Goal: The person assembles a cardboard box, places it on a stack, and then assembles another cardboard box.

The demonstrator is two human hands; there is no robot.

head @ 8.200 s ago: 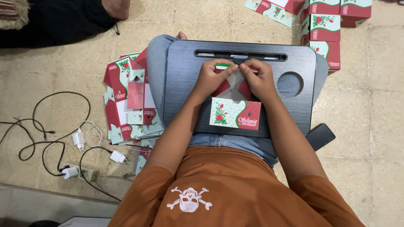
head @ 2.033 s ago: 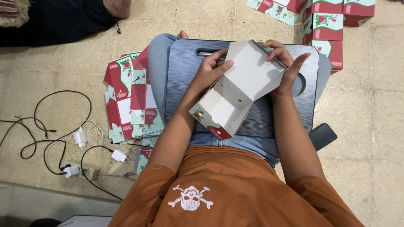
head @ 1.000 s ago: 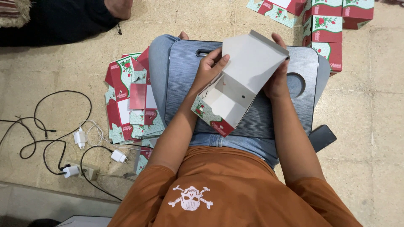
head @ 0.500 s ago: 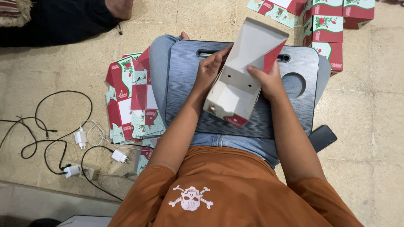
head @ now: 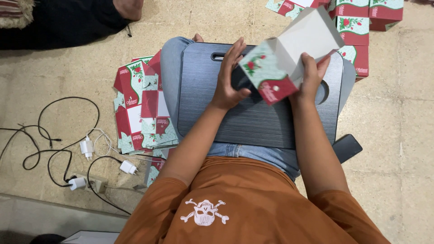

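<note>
The lap tray (head: 253, 122) rests across the seated person's legs and serves as reference. Above its far right part, a part-folded cardboard box (head: 289, 56) is held in the air, grey inside showing, one end still open. Left of the tray a stack of flat boxes (head: 144, 113) lies on the floor; finished boxes (head: 361, 22) stand beyond its far right corner. The left hand (head: 228, 79) has its grip closed on the box's near side; the right hand (head: 312, 74) clasps the other. Judged step: forming the box. Closing the open flaps calls for a steady hold.
</note>
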